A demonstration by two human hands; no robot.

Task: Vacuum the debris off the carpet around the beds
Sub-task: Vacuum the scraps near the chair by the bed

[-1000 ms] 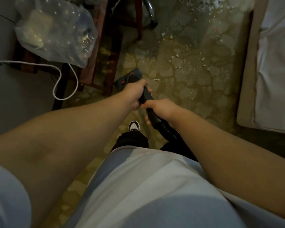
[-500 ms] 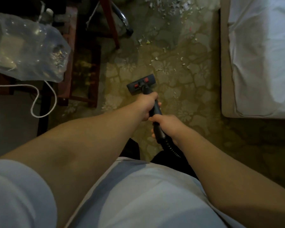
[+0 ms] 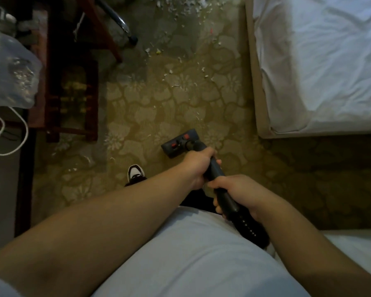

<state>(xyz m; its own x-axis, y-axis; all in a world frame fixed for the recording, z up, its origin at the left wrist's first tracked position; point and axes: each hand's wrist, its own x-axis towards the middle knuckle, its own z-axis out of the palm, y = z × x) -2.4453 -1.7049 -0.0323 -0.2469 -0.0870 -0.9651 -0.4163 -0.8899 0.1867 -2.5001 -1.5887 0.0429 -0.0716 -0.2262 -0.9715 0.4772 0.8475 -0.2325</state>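
Note:
A dark vacuum wand (image 3: 215,168) runs from my waist down to a floor head (image 3: 179,143) with two red tabs, flat on the yellow-green floral carpet (image 3: 150,112). My left hand (image 3: 198,166) grips the wand near the head. Lower on the wand, just above the ribbed hose (image 3: 250,229), my right hand (image 3: 237,190) also grips it. White paper scraps (image 3: 180,71) are scattered on the carpet beyond the head, thickest at the top edge (image 3: 180,3). A bed with white sheets (image 3: 321,61) stands to the right.
A dark wooden chair frame (image 3: 73,86) stands at the left, with a clear plastic bag (image 3: 9,71) and a white cord (image 3: 11,133) beside it. A chrome leg (image 3: 120,22) ends on the carpet at the top. My shoe (image 3: 135,172) is left of the wand. A second bed's corner (image 3: 356,249) is at the lower right.
The view has shifted so the bed fills more of the right side and the chair sits further left. The floor head has been drawn back toward me, away from the scraps. Both hands keep their grip.

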